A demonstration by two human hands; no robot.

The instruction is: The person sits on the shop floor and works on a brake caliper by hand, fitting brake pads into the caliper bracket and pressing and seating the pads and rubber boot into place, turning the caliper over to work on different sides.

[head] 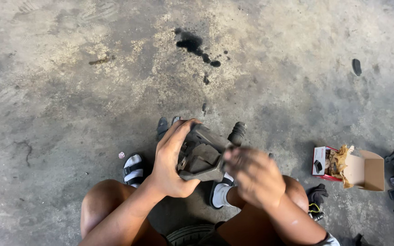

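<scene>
Person sits low over a concrete floor (69, 91), knees up, w/ a dark grey metal part (204, 157), prob. a brake caliper, held just above and between the knees. Left hand (172, 164) wraps the caliper's left side: fingers curl over its top edge, thumb underneath, closed firmly on it. Right hand (254, 175) sits at the caliper's right end, touching it; it's motion-blurred, fingers bent inward, but can't tell if it actually grips the part or only presses on it. A black rubber boot (238, 133) sticks up from the caliper's upper right corner.

Below the caliper: two feet in white socks and black sandals, one (134, 169) to its lower left, other partly hidden under it. Beyond the caliper, far side of floor, a black oil stain (192, 44) w/ smaller drips trailing toward it. Right of the caliper, well apart, an open cardboard box (365, 171) w/ red side and crumpled brown paper. Between box and right knee, a black glove (318, 195) lies on the floor. Edge of a tyre (190, 234) shows beneath the caliper, betw. the thighs.
</scene>
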